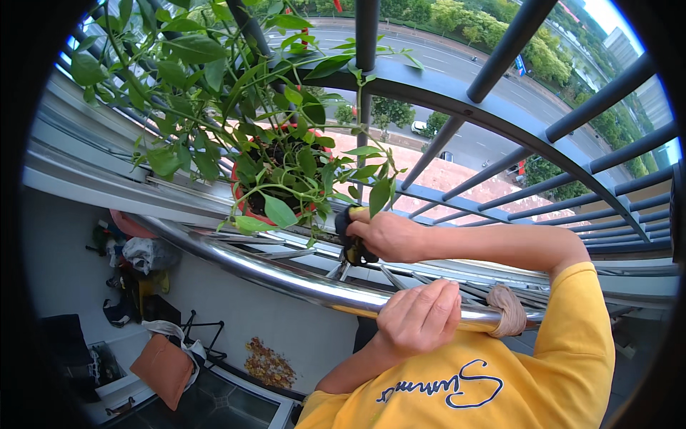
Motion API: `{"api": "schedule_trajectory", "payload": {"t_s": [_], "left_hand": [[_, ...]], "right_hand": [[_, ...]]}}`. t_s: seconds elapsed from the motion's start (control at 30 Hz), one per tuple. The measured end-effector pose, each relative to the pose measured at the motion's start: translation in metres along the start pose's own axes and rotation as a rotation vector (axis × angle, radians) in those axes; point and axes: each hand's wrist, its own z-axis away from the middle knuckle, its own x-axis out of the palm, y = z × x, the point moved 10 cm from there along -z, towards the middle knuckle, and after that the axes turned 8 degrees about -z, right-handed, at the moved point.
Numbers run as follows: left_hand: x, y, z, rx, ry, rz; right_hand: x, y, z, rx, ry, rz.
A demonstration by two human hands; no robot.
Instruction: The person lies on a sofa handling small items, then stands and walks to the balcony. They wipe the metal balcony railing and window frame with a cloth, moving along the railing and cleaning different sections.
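My left hand is wrapped around a shiny metal handrail. Farther out, beyond the rail, my right hand grips a small black-and-yellow object, whose kind I cannot tell. It is close to the lower right of a red plant pot. Dark soil and a leafy green plant fill the pot. Long stems spread to the upper left and across the window bars, and one leafy stem hangs just above my right hand. My fingers hide part of the object.
Grey metal bars enclose the outer side, with a road far below. A beige cloth is tied on the handrail. Inside, on the floor, lie an orange cushion, a heap of dry leaves or petals and bags.
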Motion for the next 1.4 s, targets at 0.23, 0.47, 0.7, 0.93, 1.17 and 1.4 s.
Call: {"api": "schedule_trajectory", "payload": {"t_s": [0.23,0.47,0.7,0.93,1.17,1.4], "left_hand": [[0.003,0.000,-0.004,0.002,0.005,0.034],[0.010,0.005,-0.004,-0.025,-0.038,-0.072],[0.019,0.008,-0.001,0.013,-0.085,-0.144],[0.029,0.015,-0.011,-0.068,-0.229,-0.056],[0.059,0.069,-0.051,-0.032,-0.504,0.192],[0.198,0.104,-0.045,-0.275,-1.224,0.445]], "right_hand": [[0.057,0.033,0.017,-0.241,-0.139,0.439],[0.007,0.039,0.156,-0.131,-0.158,0.465],[-0.022,0.062,0.299,0.258,-0.349,0.420],[-0.060,0.097,0.379,0.701,-0.310,0.330],[-0.192,0.036,0.390,0.660,0.774,-0.392],[-0.179,0.007,0.386,0.353,1.023,-1.318]]}}
